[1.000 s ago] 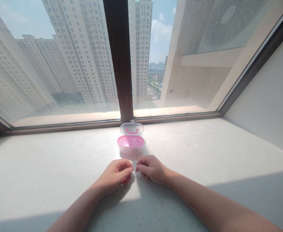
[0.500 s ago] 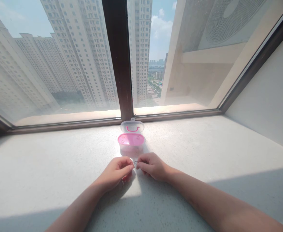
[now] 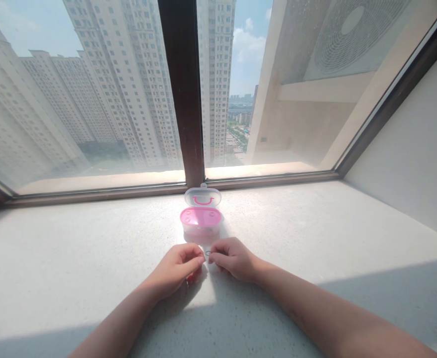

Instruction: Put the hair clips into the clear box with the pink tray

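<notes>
A thin dark loop, too small to name more exactly, shows between my two hands just above the pale sill. My right hand pinches its right side with thumb and forefinger. Close by on the left, my left hand is closed in a pinch at the loop's other side; whether its fingertips grip the loop is hard to see. Right behind both hands stands a small clear plastic box with a pink inner tray. Its clear lid, with a pink handle, is tilted up at the back. Several small ring-like shapes show on the tray.
The speckled pale sill stretches out on both sides, part sunlit and part in shadow. A window with a dark frame post rises behind the box. At the right is a white wall.
The whole view has shifted very slightly. Both hands keep their pinched pose around the loop, and the box stays in place.
</notes>
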{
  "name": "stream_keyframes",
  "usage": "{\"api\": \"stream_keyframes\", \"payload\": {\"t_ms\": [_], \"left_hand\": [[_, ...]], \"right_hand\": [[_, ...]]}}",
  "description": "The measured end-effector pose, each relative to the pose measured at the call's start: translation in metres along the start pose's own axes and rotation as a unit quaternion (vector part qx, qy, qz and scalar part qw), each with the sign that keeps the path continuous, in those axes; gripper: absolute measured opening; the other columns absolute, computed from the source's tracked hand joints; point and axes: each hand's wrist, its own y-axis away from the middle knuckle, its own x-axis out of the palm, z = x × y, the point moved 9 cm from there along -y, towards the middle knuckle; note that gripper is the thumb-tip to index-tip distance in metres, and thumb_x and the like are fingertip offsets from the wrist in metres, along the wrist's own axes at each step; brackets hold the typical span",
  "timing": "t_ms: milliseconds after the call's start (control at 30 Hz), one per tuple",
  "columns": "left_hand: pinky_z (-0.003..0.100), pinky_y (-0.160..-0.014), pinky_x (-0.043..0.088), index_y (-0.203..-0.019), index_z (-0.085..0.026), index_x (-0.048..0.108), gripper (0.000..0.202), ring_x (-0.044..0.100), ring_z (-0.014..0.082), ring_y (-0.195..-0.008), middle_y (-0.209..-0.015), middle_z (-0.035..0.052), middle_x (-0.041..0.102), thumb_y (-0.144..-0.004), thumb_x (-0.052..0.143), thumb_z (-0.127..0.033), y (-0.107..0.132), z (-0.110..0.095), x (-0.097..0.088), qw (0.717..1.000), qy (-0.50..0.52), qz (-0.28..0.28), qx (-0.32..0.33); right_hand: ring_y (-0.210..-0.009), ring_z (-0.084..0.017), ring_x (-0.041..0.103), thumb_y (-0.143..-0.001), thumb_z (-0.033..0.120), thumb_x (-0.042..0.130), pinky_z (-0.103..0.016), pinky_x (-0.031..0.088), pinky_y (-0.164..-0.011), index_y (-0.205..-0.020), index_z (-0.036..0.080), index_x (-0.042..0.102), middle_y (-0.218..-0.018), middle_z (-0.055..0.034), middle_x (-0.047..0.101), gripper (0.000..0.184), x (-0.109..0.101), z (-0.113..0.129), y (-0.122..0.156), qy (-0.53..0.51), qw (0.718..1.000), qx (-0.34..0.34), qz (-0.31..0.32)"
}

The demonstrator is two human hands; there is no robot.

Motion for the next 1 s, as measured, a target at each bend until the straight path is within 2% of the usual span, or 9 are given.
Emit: {"api": "stream_keyframes", "payload": {"t_ms": [1000], "left_hand": [[0.022, -0.049, 0.036, -0.075, -0.013, 0.057, 0.023, 0.046, 0.0099, -0.049, -0.055, -0.0018, 0.052, -0.081, 0.057, -0.035, 0.0004, 0.0015, -0.0010, 1.000, 0.011, -0.012, 0.000]], "right_hand": [[-0.041, -0.007, 0.042, -0.076, 0.017, 0.052, -0.018, 0.030, -0.040, -0.064, 0.014, 0.060, -0.047, 0.0045, 0.050, 0.015, -0.0005, 0.0026, -0.0004, 0.005, 1.000, 0.000, -0.008]]}}
